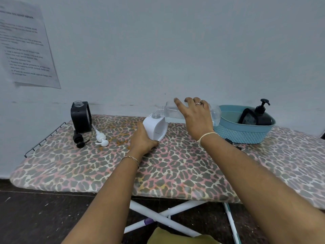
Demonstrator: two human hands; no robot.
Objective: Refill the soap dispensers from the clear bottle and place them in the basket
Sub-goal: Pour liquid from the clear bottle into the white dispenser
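- Left hand (143, 140), in the head view, wraps its fingers round the lower side of the white dispenser (157, 127), steadying it near the middle of the ironing board (175, 173).
- Right hand (197, 117) clasps the clear bottle (168, 110) from above, fingers curled over it. The bottle lies almost level, its mouth just over the dispenser's open neck, with a little liquid along its lower side.
- Done, it seems: the basket (246, 132) by the far right edge already holds a black pump dispenser (263, 115), with another dark item beside it that I cannot identify.
- In hand: filling the white dispenser. Whether liquid is flowing cannot be told.
- Left: a black dispenser (81, 117) stands uncapped at the far left corner, its fill level unclear. A black pump (79, 140) and a white pump (101, 139) lie loose in front of it, so both tops likely need refitting before the dispensers go into the basket.
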